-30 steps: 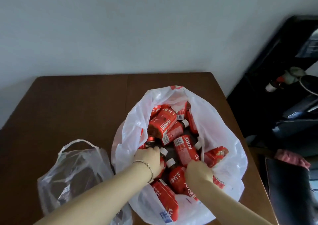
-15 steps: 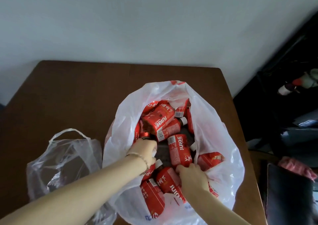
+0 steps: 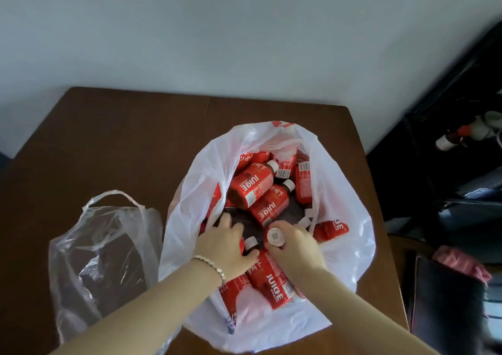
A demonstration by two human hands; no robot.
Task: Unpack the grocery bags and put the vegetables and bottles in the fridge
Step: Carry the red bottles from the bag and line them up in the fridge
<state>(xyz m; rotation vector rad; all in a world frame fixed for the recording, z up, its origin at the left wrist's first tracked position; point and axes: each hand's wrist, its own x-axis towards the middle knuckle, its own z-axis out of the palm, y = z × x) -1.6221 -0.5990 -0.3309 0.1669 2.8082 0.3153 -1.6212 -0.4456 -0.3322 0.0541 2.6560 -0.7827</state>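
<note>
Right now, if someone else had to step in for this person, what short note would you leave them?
Right hand grips an upright juice bottle near its top, inside the white bag.
Left hand rests on bottles in the same bag; whether it grips one is hidden.
Other red juice bottles lie piled in the bag on the brown table; a clear bag lies slack beside it.
Done: bag opened.
Left: move all the bottles to the fridge, which is not in view.
</note>
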